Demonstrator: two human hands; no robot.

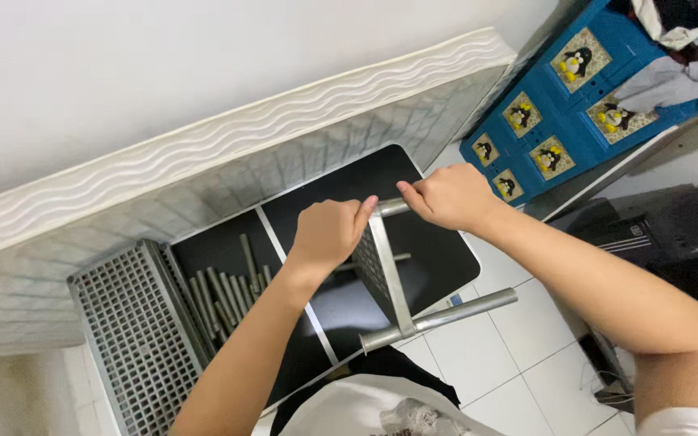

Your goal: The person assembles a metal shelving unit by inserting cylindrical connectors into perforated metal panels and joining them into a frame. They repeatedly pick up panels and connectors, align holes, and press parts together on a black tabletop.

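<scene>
Leaning on the far wall, a white mattress [228, 153]; below it, a black board [438, 258] on the floor, grey grid panels [131, 323] and loose metal tubes [224, 295] left. Gripping a grey shelf panel [385, 270] upright over the board: left hand [329, 230] closed on its top edge, right hand [450, 196] with fingers [414, 194] pinching the top tube end [393, 207].

My view: two bare forearms, no watch, rings or gloves on left hand [326, 230] or right hand [448, 196]. White short sleeve edge at right arm. White top with black trim below.
</scene>
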